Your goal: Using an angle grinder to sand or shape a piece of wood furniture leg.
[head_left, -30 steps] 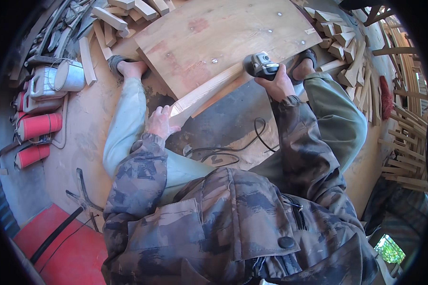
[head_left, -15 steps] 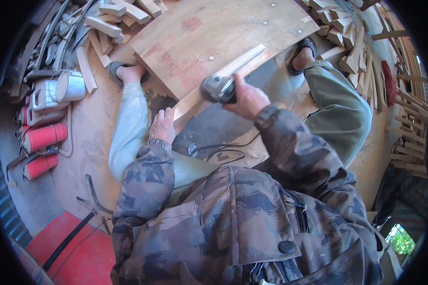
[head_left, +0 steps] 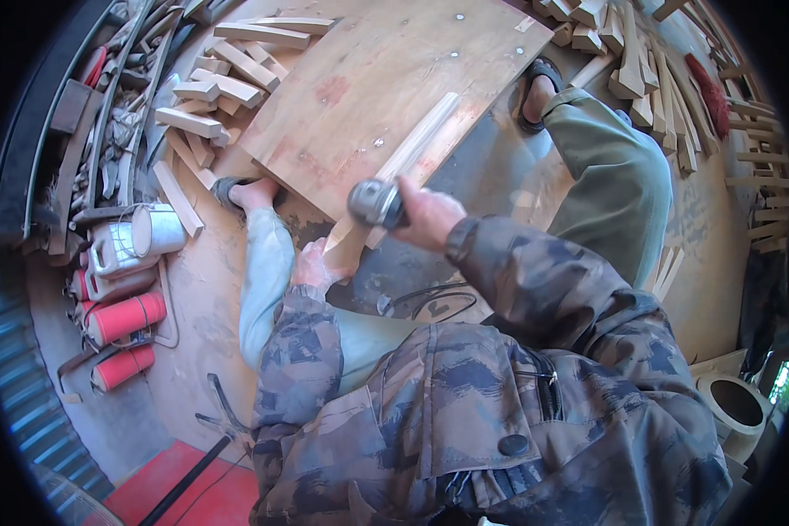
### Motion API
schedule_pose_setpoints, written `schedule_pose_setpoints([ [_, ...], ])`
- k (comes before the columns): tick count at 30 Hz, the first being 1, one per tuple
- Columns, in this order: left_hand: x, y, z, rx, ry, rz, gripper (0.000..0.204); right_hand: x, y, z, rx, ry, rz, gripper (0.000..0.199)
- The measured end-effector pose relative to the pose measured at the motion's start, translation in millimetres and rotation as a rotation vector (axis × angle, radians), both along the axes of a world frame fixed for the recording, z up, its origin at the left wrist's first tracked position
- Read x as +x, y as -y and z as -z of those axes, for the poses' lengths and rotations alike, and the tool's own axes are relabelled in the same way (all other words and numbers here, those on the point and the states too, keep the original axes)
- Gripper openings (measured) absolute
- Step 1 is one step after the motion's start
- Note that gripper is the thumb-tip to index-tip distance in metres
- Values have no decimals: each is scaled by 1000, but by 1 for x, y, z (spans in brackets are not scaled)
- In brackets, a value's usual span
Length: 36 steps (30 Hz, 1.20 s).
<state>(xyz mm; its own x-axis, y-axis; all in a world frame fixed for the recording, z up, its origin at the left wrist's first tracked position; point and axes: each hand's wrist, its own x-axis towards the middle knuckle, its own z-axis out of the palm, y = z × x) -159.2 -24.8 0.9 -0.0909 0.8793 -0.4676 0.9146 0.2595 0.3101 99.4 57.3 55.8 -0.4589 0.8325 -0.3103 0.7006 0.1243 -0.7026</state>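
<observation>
A long pale wooden piece (head_left: 423, 138) lies slantwise on a low plywood board (head_left: 342, 96), its near end sticking out past the board's edge. My left hand (head_left: 314, 266) is closed round that near end, fingers along its left side. My right hand (head_left: 431, 215) grips an angle grinder (head_left: 377, 203) by its body. The grinder's head is over the lower part of the wooden piece, close to my left hand. Whether its disc touches the wood cannot be made out, since the underside is hidden.
Cut wooden pieces (head_left: 237, 74) are heaped left of the board, more (head_left: 640, 79) at the right. Red cylinders (head_left: 127, 317) and a metal can (head_left: 159, 230) stand at the left. A dark cable (head_left: 430, 294) loops below the wood. My feet flank the board.
The grinder has come nearer along the wood toward my left hand. My left hand keeps its hold on the near end. The whole view has also turned and shifted somewhat.
</observation>
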Motion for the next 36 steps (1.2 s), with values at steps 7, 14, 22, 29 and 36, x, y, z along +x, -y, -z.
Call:
schedule_pose_setpoints([
  [7,-1,3,-2,74,-44,-1,78,30,-39,-3,95,128,102,65],
  [14,-3,-12,-12,-50,60,-33,80,84,-113,22,134,164,449,73],
  [22,-23,-31,-7,-265,299,-43,73,-10,-12,13,38,-53,-22,63],
  [29,-29,-27,-5,-247,318,-66,77,47,-93,3,69,199,190,66],
  [36,-21,-15,-6,-21,210,-62,103,132,-166,18,152,211,496,90],
])
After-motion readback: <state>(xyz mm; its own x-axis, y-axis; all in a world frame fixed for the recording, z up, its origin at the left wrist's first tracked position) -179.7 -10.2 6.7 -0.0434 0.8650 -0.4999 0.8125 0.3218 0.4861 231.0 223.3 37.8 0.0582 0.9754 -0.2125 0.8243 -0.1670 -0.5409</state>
